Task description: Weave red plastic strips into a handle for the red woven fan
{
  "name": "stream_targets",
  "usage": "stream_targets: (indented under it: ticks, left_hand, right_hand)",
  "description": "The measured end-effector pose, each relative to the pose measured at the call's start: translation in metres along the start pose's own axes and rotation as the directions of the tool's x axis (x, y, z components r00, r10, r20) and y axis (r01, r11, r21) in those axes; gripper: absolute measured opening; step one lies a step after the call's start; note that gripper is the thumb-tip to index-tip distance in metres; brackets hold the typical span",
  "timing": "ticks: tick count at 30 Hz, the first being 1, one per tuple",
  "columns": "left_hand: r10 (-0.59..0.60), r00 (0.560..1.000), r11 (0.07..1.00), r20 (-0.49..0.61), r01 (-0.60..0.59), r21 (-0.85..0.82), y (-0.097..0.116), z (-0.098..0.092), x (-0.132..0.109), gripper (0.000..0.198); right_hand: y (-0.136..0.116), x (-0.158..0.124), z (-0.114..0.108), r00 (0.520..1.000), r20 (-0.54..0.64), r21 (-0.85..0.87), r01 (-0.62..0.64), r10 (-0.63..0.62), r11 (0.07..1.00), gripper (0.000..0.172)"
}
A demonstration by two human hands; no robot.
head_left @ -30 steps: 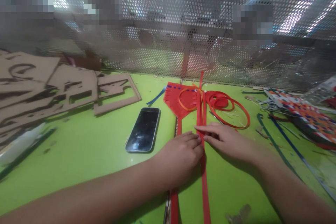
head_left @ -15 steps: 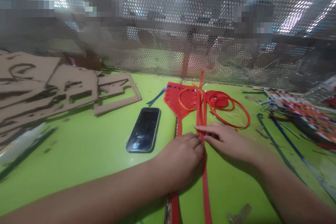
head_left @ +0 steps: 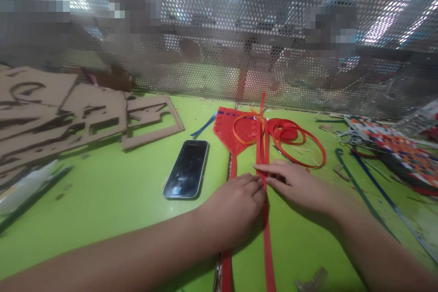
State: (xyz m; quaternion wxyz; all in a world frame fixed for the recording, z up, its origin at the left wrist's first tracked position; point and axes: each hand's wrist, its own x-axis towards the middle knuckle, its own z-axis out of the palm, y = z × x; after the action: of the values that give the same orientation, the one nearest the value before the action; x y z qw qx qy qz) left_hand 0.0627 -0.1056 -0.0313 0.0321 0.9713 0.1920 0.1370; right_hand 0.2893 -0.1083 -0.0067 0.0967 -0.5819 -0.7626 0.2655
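One red plastic strip (head_left: 266,255), left hand (head_left: 232,205) and right hand (head_left: 294,187) touching it

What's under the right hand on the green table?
The right hand has its fingers on long red strips; the green tabletop shows around it, but directly beneath the palm is covered.
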Motion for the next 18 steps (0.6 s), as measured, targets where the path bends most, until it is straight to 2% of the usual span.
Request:
stream_targets:
  ticks: [4,11,15,18]
  left_hand:
    - [0.007,1.0,1.0,0.0,-0.007,-0.004,-0.0004,0.0008,-0.0001,0.04]
    - [-0.007,0.998,0.999,0.064,0.011,-0.053,-0.0011,-0.0049,0.0016,0.041]
    - [-0.014,0.996,0.998,0.093,0.019,-0.056,-0.001,-0.0072,0.0037,0.036]
    - [-0.016,0.997,0.999,0.074,0.019,-0.044,0.0002,-0.0056,0.005,0.032]
  right_hand:
    - [0.0032,-0.0004,0.001,1.0,0.003,-0.006,-0.002,0.002,1.0,0.046]
    - [0.002,0.0013,0.0029,1.0,-0.005,0.015,-0.02,0.02,1.0,0.046]
    - [0.0002,0.0024,0.0041,0.999,-0.022,0.049,-0.043,0.044,0.998,0.045]
    - [-0.0002,0.0021,0.004,0.999,-0.033,0.043,-0.04,0.041,0.998,0.045]
